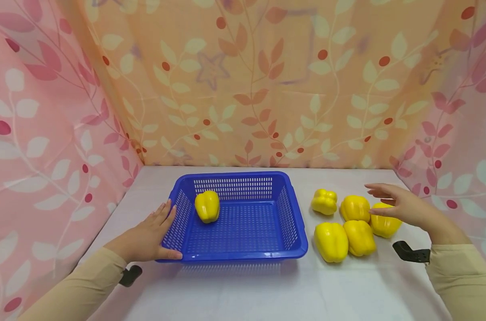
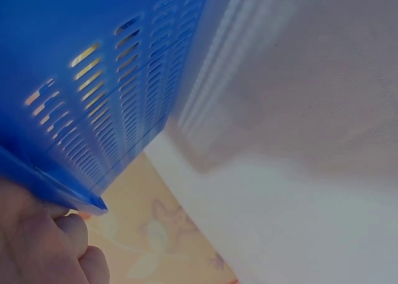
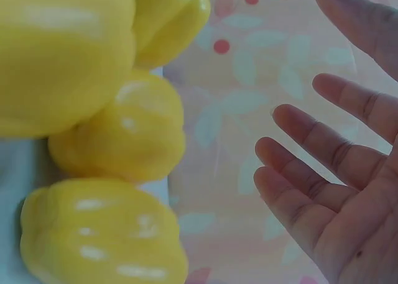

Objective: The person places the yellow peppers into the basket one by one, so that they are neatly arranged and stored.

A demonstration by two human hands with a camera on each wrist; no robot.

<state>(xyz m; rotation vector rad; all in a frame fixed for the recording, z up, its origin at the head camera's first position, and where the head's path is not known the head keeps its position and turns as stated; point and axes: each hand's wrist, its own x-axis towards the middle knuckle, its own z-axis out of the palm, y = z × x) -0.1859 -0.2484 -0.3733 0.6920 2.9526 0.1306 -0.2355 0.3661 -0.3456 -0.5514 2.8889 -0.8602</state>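
Resting on the left rim of a blue rectangular perforated plastic basket (image 1: pixel 236 256) with the left hand (image 1: pixel 146 236), fingers extended, thumb on the front edge. Just right of that hand, inside the basket: one glossy yellow lobed bell pepper (image 1: pixel 207 207). Nothing in the wide, loosely bent right hand (image 1: pixel 411 207), above the white surface (image 1: pixel 251 294). Below and left of it: five loose yellow bell peppers (image 1: pixel 331 242), close together.

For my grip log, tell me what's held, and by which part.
The left hand touches the blue plastic basket at its rim, by the near-left corner; whether it grips there cannot be told. The right hand holds nothing.
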